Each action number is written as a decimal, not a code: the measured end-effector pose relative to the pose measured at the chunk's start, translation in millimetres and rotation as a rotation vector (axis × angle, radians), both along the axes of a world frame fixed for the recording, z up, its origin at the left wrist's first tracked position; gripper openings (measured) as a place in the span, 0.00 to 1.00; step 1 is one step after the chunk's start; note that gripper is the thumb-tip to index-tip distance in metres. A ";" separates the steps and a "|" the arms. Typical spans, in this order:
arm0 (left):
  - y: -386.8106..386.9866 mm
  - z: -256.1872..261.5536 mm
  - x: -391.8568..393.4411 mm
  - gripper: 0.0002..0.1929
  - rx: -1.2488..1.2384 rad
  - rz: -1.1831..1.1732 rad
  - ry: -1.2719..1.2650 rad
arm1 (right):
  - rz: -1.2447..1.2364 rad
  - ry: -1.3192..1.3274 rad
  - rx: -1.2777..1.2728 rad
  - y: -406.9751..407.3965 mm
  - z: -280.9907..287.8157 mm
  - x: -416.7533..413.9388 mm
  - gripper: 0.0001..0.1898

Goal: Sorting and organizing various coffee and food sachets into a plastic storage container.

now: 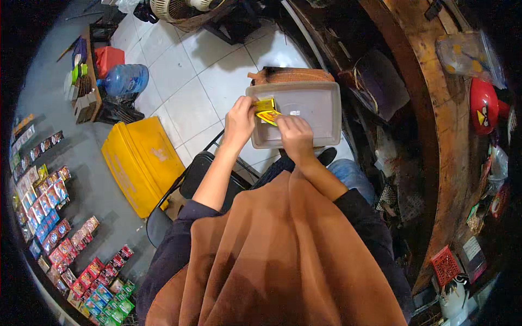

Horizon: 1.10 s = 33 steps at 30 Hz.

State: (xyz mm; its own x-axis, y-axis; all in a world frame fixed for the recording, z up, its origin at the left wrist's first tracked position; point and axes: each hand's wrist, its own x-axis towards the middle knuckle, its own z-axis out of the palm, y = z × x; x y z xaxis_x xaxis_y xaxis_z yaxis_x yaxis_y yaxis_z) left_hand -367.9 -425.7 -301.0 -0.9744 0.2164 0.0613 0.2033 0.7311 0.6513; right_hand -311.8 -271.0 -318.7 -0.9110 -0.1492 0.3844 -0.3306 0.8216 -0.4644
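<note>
Above a shallow translucent plastic container (pixel 310 122), both of my hands are at a small yellow sachet strip. My left hand (pixel 240 120) pinches the upper yellow sachet (pixel 265 105) by its left end. The fingers of my right hand (pixel 295 134) grip the right end of a yellow and red sachet (pixel 268 117) just below it. The two sachets meet at an angle; whether they are still joined, I cannot tell. A small white patch (pixel 295 113) shows on the container's floor.
A brown woven item (pixel 297 75) lies behind the container. To the left stand a yellow plastic box (pixel 142 163), a black chair (pixel 200 173) and a blue water jug (pixel 128 79). Sachet strips (pixel 53 191) hang at far left. A wooden counter (pixel 444 163) runs along the right.
</note>
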 end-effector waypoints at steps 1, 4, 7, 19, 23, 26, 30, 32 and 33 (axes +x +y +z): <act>-0.5 0.5 0.1 0.09 -0.001 0.002 0.000 | -0.008 -0.005 -0.002 1.5 0.5 0.8 0.04; 1.1 4.4 -0.1 0.09 -0.048 0.001 0.025 | -0.013 -0.027 0.008 7.4 -0.2 1.9 0.04; 0.0 6.8 -0.3 0.10 -0.060 0.002 0.019 | 0.018 -0.036 0.011 11.0 3.4 0.5 0.04; 0.1 -24.8 11.4 0.09 0.041 0.063 0.013 | 0.119 -0.023 0.051 10.5 -8.1 2.6 0.07; -2.3 -24.0 15.1 0.09 -0.024 0.029 0.073 | 0.113 -0.023 0.039 12.6 -9.2 1.6 0.06; -6.7 -28.7 19.2 0.11 -0.040 -0.005 0.067 | 0.147 0.013 0.047 8.9 -6.6 -2.6 0.06; -6.7 -29.8 18.1 0.11 -0.137 -0.090 0.058 | 0.187 0.025 0.090 -0.4 -8.7 -12.0 0.05; -0.4 -25.6 15.0 0.11 -0.178 -0.121 0.071 | 0.164 0.038 0.107 -3.9 -14.5 -18.3 0.05; 0.0 -24.5 13.8 0.12 -0.159 -0.109 0.031 | 0.163 0.039 0.107 -7.6 -14.7 -21.6 0.05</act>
State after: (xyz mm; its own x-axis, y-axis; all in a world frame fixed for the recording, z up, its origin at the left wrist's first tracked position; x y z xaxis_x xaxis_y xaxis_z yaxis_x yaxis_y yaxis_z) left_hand -354.1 -425.7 -325.5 -0.9429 0.3296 0.0473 0.3047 0.7968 0.5218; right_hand -333.4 -278.7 -333.4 -0.8560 -0.3361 0.3928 -0.4797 0.7997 -0.3612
